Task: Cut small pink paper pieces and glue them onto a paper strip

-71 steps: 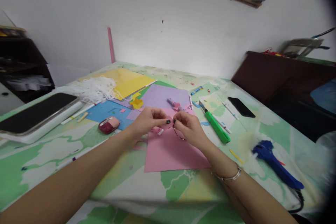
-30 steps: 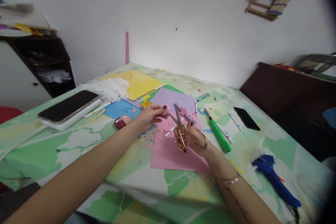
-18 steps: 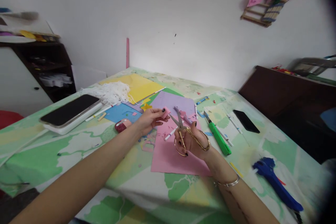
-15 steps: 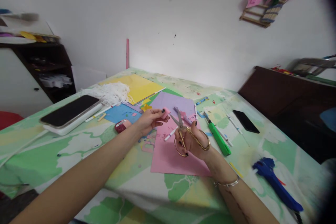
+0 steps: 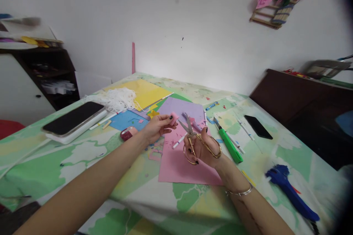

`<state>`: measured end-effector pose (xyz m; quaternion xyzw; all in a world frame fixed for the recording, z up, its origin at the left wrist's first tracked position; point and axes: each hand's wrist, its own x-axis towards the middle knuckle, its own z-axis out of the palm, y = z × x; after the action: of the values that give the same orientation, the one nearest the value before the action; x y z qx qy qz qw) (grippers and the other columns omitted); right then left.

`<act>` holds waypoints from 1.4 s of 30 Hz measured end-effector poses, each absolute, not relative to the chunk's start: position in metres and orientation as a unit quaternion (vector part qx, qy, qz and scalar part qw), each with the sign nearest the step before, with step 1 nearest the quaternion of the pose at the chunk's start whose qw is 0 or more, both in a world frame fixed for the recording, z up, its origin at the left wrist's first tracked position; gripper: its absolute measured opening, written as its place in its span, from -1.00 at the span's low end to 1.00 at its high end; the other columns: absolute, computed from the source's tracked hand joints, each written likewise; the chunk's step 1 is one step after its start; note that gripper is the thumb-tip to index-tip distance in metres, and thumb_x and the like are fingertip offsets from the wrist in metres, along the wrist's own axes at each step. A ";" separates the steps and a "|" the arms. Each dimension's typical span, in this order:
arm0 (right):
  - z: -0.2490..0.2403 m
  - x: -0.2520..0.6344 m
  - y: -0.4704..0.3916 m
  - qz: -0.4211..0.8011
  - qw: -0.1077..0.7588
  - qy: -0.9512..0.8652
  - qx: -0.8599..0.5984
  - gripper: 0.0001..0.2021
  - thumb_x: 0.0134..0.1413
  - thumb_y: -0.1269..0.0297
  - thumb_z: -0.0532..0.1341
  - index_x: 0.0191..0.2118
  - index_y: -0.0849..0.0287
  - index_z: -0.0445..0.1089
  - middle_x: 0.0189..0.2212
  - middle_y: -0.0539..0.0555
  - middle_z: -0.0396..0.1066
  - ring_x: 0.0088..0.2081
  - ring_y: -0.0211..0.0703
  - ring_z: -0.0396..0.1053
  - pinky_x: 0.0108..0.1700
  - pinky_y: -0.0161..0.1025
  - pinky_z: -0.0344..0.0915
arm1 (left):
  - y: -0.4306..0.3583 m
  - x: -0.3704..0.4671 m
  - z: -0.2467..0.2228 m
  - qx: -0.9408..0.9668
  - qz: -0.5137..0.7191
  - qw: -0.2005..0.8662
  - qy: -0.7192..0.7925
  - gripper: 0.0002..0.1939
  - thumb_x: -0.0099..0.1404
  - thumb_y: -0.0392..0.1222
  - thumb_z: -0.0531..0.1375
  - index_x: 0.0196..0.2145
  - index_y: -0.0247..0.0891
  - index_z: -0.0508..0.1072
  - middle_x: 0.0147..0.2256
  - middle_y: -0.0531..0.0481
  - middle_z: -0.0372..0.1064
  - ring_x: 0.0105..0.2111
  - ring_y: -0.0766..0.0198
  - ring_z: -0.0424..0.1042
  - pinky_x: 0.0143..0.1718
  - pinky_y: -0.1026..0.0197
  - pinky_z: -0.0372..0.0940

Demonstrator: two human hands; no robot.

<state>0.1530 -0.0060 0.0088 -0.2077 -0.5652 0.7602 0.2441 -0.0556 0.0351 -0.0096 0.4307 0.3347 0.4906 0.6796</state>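
My left hand (image 5: pixel 159 126) pinches a small pink piece (image 5: pixel 174 118) between thumb and finger, above the edge of the stacked sheets. To its right, my right hand (image 5: pixel 204 148) holds gold-handled scissors (image 5: pixel 191 134) with fingers in the loops. The blades are parted and their tips point at the pink piece, close to its right side. Below the scissors lies a pink sheet (image 5: pixel 179 169), partly over a purple sheet (image 5: pixel 179 106). Small pink and purple scraps lie around them.
A green cutter (image 5: pixel 231 146) lies right of my right hand, blade out. Farther right are a black phone (image 5: pixel 258 127) and a blue glue gun (image 5: pixel 292 192). At left sit a larger phone (image 5: pixel 74 117), white string (image 5: pixel 117 98), a yellow sheet (image 5: pixel 149 93) and a blue sheet (image 5: pixel 125 119).
The view has shifted very slightly. Both hands, the pink piece and the parted scissors stay in nearly the same positions.
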 end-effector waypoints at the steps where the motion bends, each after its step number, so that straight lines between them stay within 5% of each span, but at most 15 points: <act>1: 0.009 0.153 -0.006 0.759 0.244 -0.566 -0.209 -0.34 -0.04 -0.40 -0.22 -0.44 0.14 0.20 -0.69 -0.06 0.16 -0.67 -0.28 0.11 -0.56 -0.29 0.08 | 0.036 -0.056 -0.010 0.428 0.492 0.680 0.336 -0.80 0.13 -0.14 0.28 -0.34 -0.33 0.48 -0.40 -0.06 0.44 -0.45 0.39 0.43 -0.50 0.41 0.25; 29: 0.002 0.152 -0.006 0.721 0.286 -0.579 -0.251 -0.41 -0.04 -0.34 -0.02 -0.35 0.15 0.31 -0.58 -0.01 0.25 -0.61 -0.30 0.18 -0.53 -0.31 0.11 | 0.018 -0.044 0.004 0.537 0.416 0.672 0.295 -0.80 0.09 -0.12 0.29 -0.39 -0.33 0.48 -0.52 0.03 0.31 -0.53 0.38 0.33 -0.48 0.30 0.25; 42: -0.007 0.143 -0.007 0.754 0.322 -0.532 -0.214 -0.38 -0.12 -0.42 -0.06 -0.45 0.14 0.22 -0.68 -0.12 0.05 -0.72 -0.38 0.00 -0.66 -0.35 -0.05 | 0.020 -0.044 0.001 0.563 0.423 0.646 0.294 -0.75 0.08 -0.08 0.30 -0.44 -0.37 0.47 -0.57 0.01 0.33 -0.55 0.37 0.34 -0.51 0.30 0.27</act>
<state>0.1425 -0.0066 -0.0071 -0.2145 -0.5315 0.7537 0.3216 -0.0436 0.0196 0.0010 0.5631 0.2937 0.4229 0.6464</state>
